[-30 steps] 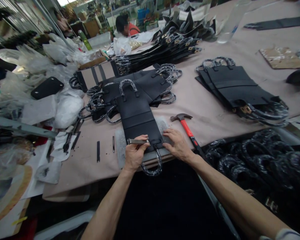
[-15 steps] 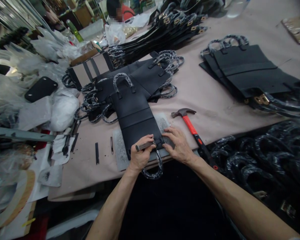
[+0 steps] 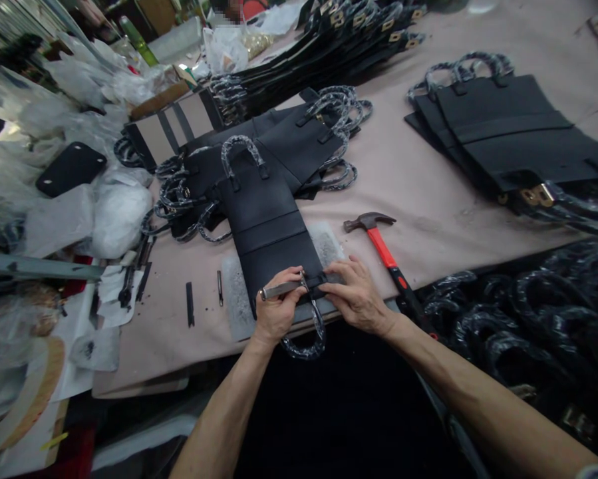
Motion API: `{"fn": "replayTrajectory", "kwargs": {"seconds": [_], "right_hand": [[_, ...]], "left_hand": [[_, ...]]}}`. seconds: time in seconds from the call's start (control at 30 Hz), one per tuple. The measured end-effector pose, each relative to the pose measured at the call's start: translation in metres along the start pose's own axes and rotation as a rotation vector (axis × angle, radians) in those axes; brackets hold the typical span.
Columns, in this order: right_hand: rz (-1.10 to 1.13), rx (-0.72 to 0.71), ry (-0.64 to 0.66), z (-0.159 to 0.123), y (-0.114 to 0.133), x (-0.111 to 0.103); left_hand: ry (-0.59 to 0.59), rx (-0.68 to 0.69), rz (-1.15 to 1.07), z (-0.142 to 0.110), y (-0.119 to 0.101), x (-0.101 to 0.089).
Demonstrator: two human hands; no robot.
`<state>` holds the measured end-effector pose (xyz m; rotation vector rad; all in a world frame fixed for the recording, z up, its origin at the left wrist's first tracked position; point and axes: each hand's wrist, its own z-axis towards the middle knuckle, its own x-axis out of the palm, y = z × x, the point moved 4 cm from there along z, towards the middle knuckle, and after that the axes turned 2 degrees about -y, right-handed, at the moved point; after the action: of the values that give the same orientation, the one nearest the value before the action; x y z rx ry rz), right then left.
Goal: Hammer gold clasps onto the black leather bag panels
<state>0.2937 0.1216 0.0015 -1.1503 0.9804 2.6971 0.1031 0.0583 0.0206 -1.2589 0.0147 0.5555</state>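
Observation:
A black bag panel lies lengthwise in front of me, its near end on a pale slab. My left hand is closed around a slim grey metal bar-like tool, its inner end by the handle tab; its exact kind is unclear. With thumb and fingertips, my right hand pinches the black handle tab at the panel's near right corner. Below the hands, a plastic-wrapped handle loops over the table edge. A claw hammer with a red and black grip rests right of my right hand.
A dark flat strip and a thin metal punch-like rod lie to the left. Behind are stacked bag panels, with another stack at right. Plastic bags crowd the left; wrapped handles fill the lower right.
My right hand's fingers have drawn together onto the handle tab. The metal tool in my left hand has tilted slightly and shows more of its length. The view has shifted a little.

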Motion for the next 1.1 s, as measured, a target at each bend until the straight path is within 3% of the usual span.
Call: {"fn": "replayTrajectory", "kwargs": {"seconds": [0.67, 0.9, 1.1], "right_hand": [[-0.027, 0.037, 0.133, 0.008, 0.004, 0.003], [-0.02, 0.059, 0.008, 0.0, 0.007, 0.008], [0.005, 0.047, 0.032, -0.001, 0.005, 0.009]], "left_hand": [[0.002, -0.01, 0.01, 0.001, 0.0, 0.001], [-0.012, -0.012, -0.014, 0.0, 0.0, 0.0], [-0.019, -0.016, -0.022, 0.001, 0.0, 0.0]]}}
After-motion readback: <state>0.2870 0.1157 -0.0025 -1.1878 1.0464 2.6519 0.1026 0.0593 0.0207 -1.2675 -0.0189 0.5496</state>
